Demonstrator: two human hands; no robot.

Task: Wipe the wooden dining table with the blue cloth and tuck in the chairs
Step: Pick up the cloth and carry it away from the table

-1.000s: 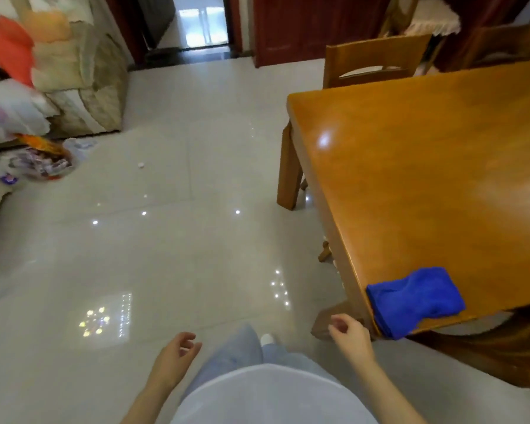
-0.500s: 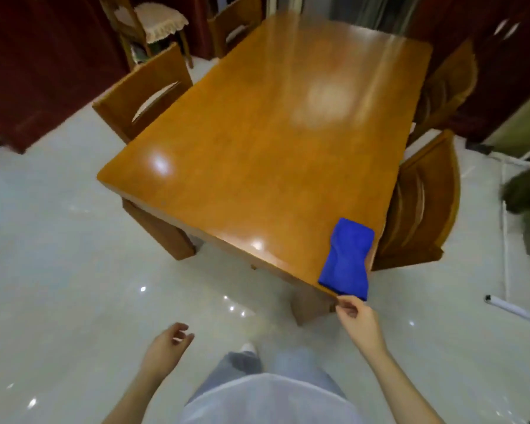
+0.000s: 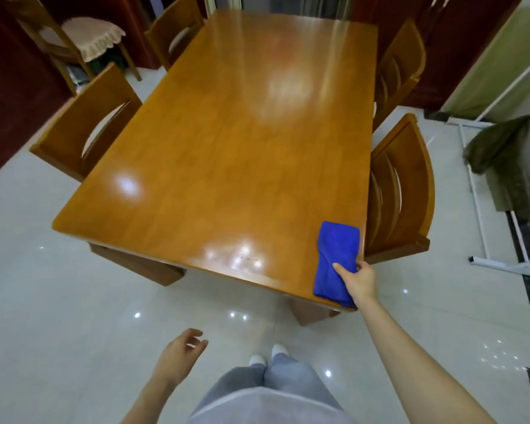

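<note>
A folded blue cloth (image 3: 334,258) lies on the near right corner of the wooden dining table (image 3: 227,148). My right hand (image 3: 358,280) rests on the cloth's right edge, thumb on top and fingers at its side. My left hand (image 3: 178,356) hangs free over the floor below the table, fingers loosely spread and holding nothing. Wooden chairs stand around the table: one at the near left (image 3: 86,127), one at the far left (image 3: 172,35), one at the near right (image 3: 401,191), and one at the far right (image 3: 398,65).
A spare chair with a lace cushion (image 3: 89,38) stands at the back left. A white rack with a dark green cloth (image 3: 499,148) stands on the right. Glossy pale floor tiles (image 3: 58,301) surround the table.
The view has swung from the floor to the table. My right hand has risen from below the table corner onto the blue cloth. The left hand stayed low.
</note>
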